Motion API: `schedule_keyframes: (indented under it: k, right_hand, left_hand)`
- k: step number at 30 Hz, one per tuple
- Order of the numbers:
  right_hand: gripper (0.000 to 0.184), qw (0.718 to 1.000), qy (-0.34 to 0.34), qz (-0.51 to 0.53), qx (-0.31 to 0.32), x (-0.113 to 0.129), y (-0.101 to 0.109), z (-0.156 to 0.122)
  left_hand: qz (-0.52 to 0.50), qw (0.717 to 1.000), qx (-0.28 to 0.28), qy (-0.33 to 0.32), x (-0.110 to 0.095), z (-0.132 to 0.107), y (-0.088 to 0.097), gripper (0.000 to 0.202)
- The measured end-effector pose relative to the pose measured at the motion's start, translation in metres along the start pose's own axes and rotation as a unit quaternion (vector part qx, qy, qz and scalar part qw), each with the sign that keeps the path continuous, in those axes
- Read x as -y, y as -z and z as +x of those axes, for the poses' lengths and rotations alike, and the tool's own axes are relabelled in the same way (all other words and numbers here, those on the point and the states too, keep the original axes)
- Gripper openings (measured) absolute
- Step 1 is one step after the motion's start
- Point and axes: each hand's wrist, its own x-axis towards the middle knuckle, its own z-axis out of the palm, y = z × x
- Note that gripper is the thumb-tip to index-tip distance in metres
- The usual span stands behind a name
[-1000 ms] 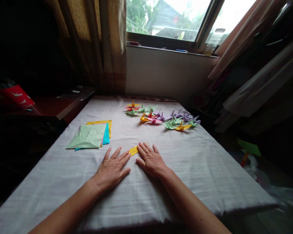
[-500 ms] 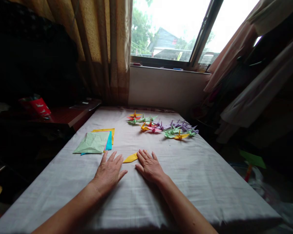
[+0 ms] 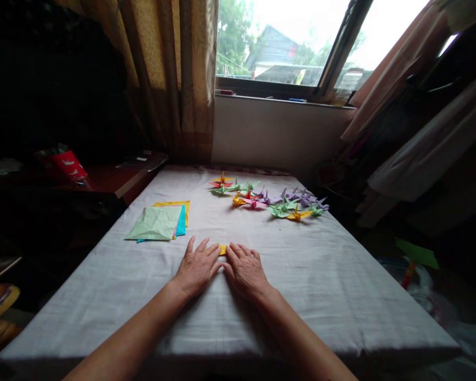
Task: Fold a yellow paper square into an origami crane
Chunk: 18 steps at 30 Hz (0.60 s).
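A folded piece of yellow origami paper (image 3: 222, 250) lies flat on the table, with only its middle showing between my fingers. My left hand (image 3: 197, 269) rests on its left part, palm down, fingers stretched out. From the other side my right hand (image 3: 246, 267) presses flat on the right part, its fingers extended. The two thumbs come close together just below the paper. Left of my hands sits a small stack of square paper (image 3: 156, 223), pale green on top, with blue and yellow edges showing beneath.
Several folded paper cranes (image 3: 281, 210) in green, purple, orange and pink stand at the back right of the white-covered table (image 3: 325, 296). A dark side desk (image 3: 107, 177) with a red container (image 3: 68, 165) is at the left. Hanging clothes (image 3: 416, 153) border the right side.
My left hand has moved right, onto the yellow paper's left end, covering its pointed tip. The right hand stays on the other end. The whole view has shifted slightly.
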Motion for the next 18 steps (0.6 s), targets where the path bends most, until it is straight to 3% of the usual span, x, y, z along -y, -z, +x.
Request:
schedule_keyframes:
  k: [10, 18]
  right_hand:
    - [0.054, 0.998, -0.031, 0.008, 0.044, 0.003, -0.005, -0.003]
    - [0.059, 0.998, -0.028, 0.008, 0.064, 0.003, -0.005, -0.004]
  left_hand:
    - [0.013, 0.999, 0.016, 0.038, -0.016, 0.003, -0.005, 0.042]
    - [0.021, 0.998, 0.046, 0.037, 0.003, -0.013, -0.005, 0.045]
